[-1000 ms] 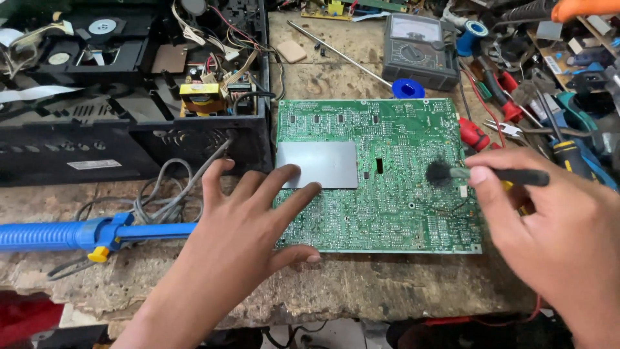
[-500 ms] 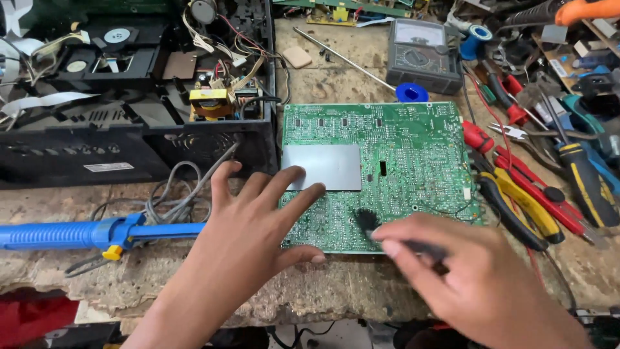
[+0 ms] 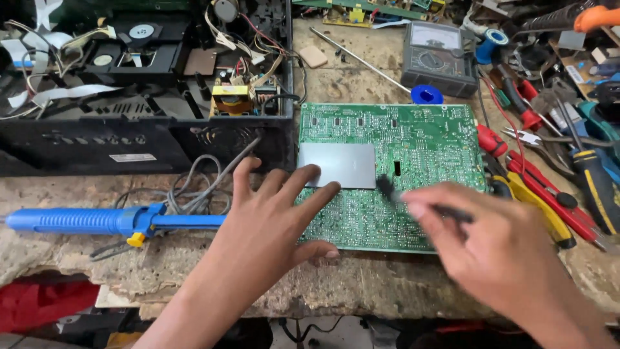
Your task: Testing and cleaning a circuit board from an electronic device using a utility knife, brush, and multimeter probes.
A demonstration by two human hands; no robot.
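A green circuit board (image 3: 420, 139) with a grey metal plate (image 3: 339, 165) lies flat on the worn workbench. My left hand (image 3: 265, 220) rests on the board's left part with fingers spread, fingertips touching the plate's edge. My right hand (image 3: 497, 252) is blurred with motion and grips a small black brush (image 3: 391, 190), whose bristle tip touches the board just right of the plate.
An opened black disc player chassis (image 3: 142, 136) sits at the back left. A blue desoldering pump (image 3: 97, 221) lies left of my hand. A grey multimeter (image 3: 439, 58), blue tape rolls (image 3: 426, 95) and several red and yellow hand tools (image 3: 549, 194) crowd the right.
My right hand has swept the brush leftward across the board, from its right side to beside the metal plate. My left hand has stayed pressed on the board.
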